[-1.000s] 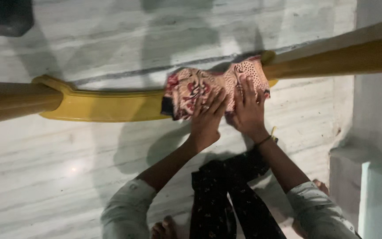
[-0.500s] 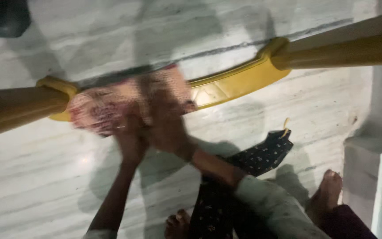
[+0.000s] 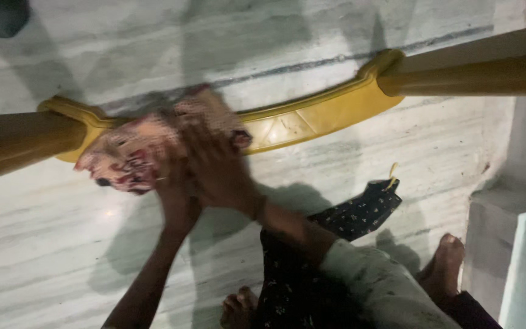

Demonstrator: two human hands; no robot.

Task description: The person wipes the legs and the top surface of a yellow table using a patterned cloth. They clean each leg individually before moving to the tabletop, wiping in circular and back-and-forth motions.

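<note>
- Cloth (image 3: 135, 152), one piece with a red and cream pattern, lies bunched on the left part of the yellow bar (image 3: 312, 119), close to where the bar meets the left brown pole (image 3: 13, 143).
- Two hands press on it, both blurred: the left hand (image 3: 175, 189) sits at the near edge of the cloth, and the right hand (image 3: 217, 161) covers its right end.
- Fingers of both hands lie on top of the cloth; I cannot tell whether they pinch it or only push flat.
- Two brown poles are in view; the right pole (image 3: 476, 70) is far from the cloth.
- Two bare feet stand on the pale marble floor (image 3: 62, 262), near a dark dotted garment (image 3: 354, 213).
</note>
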